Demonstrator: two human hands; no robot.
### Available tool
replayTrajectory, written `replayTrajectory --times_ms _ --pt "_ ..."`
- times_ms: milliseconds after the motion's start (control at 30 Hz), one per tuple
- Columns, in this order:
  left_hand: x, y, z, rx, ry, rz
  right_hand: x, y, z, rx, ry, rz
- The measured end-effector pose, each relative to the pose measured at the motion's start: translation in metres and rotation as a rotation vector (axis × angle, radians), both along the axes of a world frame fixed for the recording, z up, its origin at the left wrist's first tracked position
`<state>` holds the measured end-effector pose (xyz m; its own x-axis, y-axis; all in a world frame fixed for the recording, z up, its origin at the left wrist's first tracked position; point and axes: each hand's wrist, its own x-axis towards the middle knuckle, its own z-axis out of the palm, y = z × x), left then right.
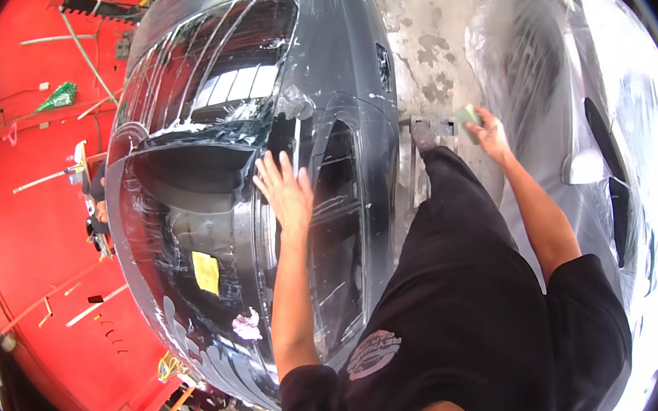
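A dark grey car (362, 57) with white smears and streaks over its glass and panels stands in front of me and to the left. My left hand (286, 190) is open, fingers spread, over the near edge of its roof; whether the palm presses down I cannot tell. Out to the right, clear of the car, my right hand (490, 134) grips a small green sanding pad (468, 120) between fingers and thumb. On top of the car lie a yellow sheet (206, 272) and a crumpled pale pink-white scrap (248, 325).
A second car under clear plastic sheeting (528, 80) stands close on my right. Between the cars runs a stained concrete floor (427, 31). Beyond the grey car are a red wall (39, 196) and a partly hidden person (99, 199). Clutter with hoses (171, 367) sits lower left.
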<state>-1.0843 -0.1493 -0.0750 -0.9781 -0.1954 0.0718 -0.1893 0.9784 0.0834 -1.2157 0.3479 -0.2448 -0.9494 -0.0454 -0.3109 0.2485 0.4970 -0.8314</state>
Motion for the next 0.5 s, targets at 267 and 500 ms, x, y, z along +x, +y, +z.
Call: replayTrajectory --times_ms 267,500 --pt "-0.085 -0.007 -0.047 -0.187 -0.346 -0.023 0.009 0.091 -0.116 0.065 -0.296 -0.331" --pt "-0.203 -0.006 -0.101 -0.363 -0.321 -0.079 -0.040 -0.014 -0.053 -0.170 -0.475 -0.189"
